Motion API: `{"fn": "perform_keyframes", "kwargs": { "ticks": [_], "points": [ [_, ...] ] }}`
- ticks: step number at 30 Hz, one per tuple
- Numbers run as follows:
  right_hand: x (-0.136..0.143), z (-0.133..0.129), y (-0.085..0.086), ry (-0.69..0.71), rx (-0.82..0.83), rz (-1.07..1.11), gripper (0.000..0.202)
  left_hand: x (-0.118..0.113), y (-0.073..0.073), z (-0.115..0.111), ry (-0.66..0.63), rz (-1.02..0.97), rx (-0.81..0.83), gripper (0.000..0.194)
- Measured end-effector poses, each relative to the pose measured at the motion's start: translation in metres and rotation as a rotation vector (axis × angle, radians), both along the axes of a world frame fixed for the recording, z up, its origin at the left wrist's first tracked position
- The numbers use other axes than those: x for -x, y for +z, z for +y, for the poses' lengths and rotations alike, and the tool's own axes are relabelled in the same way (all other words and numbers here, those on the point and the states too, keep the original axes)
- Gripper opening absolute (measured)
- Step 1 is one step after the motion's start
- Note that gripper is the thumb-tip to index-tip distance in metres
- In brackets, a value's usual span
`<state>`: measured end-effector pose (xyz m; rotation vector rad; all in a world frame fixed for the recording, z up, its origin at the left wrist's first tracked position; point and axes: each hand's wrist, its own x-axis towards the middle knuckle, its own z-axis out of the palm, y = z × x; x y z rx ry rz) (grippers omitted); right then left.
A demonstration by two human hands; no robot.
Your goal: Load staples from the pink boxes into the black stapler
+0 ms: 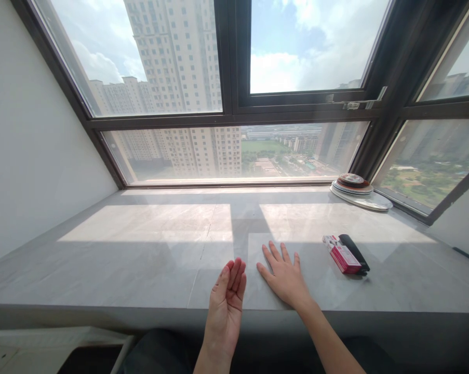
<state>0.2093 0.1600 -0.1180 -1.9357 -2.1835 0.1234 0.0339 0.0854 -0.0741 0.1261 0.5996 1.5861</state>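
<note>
My left hand is raised at the front edge of the grey stone-look sill, palm turned up. Its fingers are lightly cupped and close together, and nothing shows in the palm. My right hand lies palm down to its right, fingers spread flat on the surface. Under and around it shows a pale straight-edged patch; whether it is a thin sheet or reflected light I cannot tell. Right of that hand, apart from it, lies a pink and white box. A black folded item lies against the box.
In the far right corner rests a stack of round, plate-like discs. Dark-framed windows rise behind the sill, with a metal latch. A white wall bounds the left. Below the front edge at left is a pale plastic container.
</note>
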Motion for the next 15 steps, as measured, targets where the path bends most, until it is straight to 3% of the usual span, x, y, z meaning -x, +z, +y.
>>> {"fn": "perform_keyframes", "kwargs": {
  "ticks": [7, 15],
  "points": [
    [-0.001, 0.001, 0.000, 0.001, 0.002, 0.005, 0.068, 0.001, -0.005, -0.005, 0.026, 0.163, -0.056, 0.018],
    [0.000, -0.001, 0.004, -0.002, 0.025, 0.015, 0.068, 0.001, -0.002, -0.014, -0.101, 0.214, -0.098, 0.026]
  ]
}}
